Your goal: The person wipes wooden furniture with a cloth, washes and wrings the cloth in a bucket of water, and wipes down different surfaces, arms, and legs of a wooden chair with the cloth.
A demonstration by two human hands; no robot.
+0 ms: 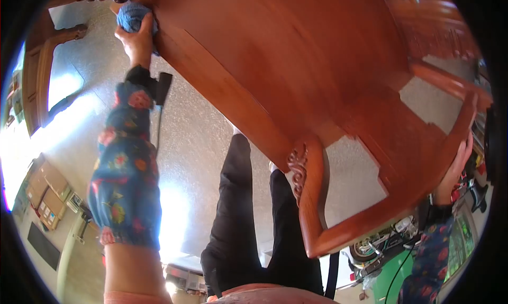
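A large reddish-brown wooden bench point(254, 50) with a carved armrest fills the upper middle and right. At the upper left, my left hand point(136, 37) is wrapped round a blue cloth point(132, 17) and holds it against the far front edge of the seat. My right hand point(456, 166) is at the far right, against the outer side of the bench's wooden frame point(423, 190); its fingers are partly hidden behind the wood. Floral sleeves cover both forearms.
Another piece of wooden furniture point(39, 79) stands at the far left. Cardboard boxes point(47, 190) lie at the lower left. A motorcycle point(370, 248) and a green surface point(391, 277) are at the lower right. My legs stand close to the seat's front edge.
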